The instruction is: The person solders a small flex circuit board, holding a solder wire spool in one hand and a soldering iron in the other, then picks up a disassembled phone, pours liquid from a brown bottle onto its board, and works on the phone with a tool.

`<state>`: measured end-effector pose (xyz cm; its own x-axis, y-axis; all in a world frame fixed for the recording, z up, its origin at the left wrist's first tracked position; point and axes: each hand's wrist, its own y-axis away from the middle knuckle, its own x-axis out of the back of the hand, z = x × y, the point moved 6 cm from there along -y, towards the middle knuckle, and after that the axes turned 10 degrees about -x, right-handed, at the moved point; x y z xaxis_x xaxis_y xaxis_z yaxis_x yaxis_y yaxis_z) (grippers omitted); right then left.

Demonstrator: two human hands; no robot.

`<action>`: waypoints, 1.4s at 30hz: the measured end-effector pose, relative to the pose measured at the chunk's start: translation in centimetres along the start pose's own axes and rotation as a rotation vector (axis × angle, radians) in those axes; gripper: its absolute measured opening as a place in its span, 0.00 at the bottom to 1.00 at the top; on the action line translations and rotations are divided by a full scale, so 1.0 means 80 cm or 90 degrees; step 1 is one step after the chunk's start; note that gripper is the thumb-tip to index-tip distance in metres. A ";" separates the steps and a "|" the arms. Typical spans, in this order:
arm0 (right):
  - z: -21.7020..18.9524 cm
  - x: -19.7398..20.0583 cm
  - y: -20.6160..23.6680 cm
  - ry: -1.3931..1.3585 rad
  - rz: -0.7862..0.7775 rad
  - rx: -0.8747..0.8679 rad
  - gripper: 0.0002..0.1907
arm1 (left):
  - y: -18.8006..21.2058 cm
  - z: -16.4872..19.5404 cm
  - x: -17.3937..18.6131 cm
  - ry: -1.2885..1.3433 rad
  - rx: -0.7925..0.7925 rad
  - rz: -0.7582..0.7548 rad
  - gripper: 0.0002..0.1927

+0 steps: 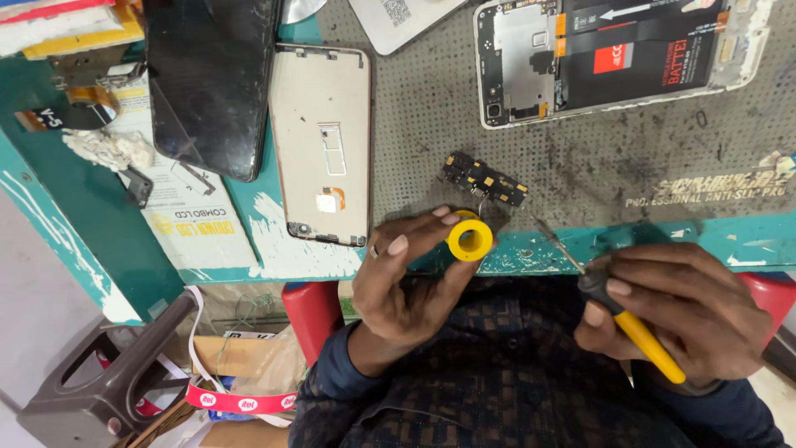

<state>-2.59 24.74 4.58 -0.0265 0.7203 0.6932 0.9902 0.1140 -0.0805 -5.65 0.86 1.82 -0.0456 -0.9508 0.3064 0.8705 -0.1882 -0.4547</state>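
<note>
A small yellow ring-shaped spool [470,240] was pinched between the thumb and fingers of the left hand [406,278], held at the near edge of the bench with its round central hole facing the camera. A screwdriver [615,314] with a black collar and yellow handle lay in the closed right hand [676,311], its thin metal shaft angled up and to the left, the tip ending just over the near bench edge. A small dark circuit board [484,180] with gold contacts lay flat on the grey mat, just beyond the spool, tilted diagonally.
</note>
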 end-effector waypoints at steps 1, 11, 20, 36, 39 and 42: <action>-0.002 -0.001 -0.004 -0.003 -0.012 -0.001 0.11 | 0.001 -0.002 0.001 0.004 0.003 -0.006 0.48; -0.023 -0.024 -0.033 0.022 -0.029 0.042 0.07 | 0.001 -0.009 0.007 -0.013 -0.017 -0.013 0.51; -0.024 -0.032 -0.039 0.034 -0.042 0.091 0.07 | -0.003 -0.011 0.009 -0.021 -0.026 -0.004 0.50; -0.020 -0.037 -0.038 0.037 -0.046 0.095 0.08 | -0.003 -0.013 0.009 -0.025 -0.034 -0.008 0.50; -0.020 -0.037 -0.038 0.026 -0.043 0.093 0.08 | -0.003 -0.013 0.009 -0.024 -0.033 -0.009 0.51; -0.020 -0.038 -0.036 0.042 -0.051 0.103 0.08 | -0.002 -0.012 0.009 -0.023 -0.032 -0.017 0.51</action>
<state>-5.13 21.15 3.82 -0.0894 0.6584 0.7473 0.9503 0.2811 -0.1340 -6.32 -0.07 1.29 -0.0501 -0.9361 0.3482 0.8433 -0.2265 -0.4874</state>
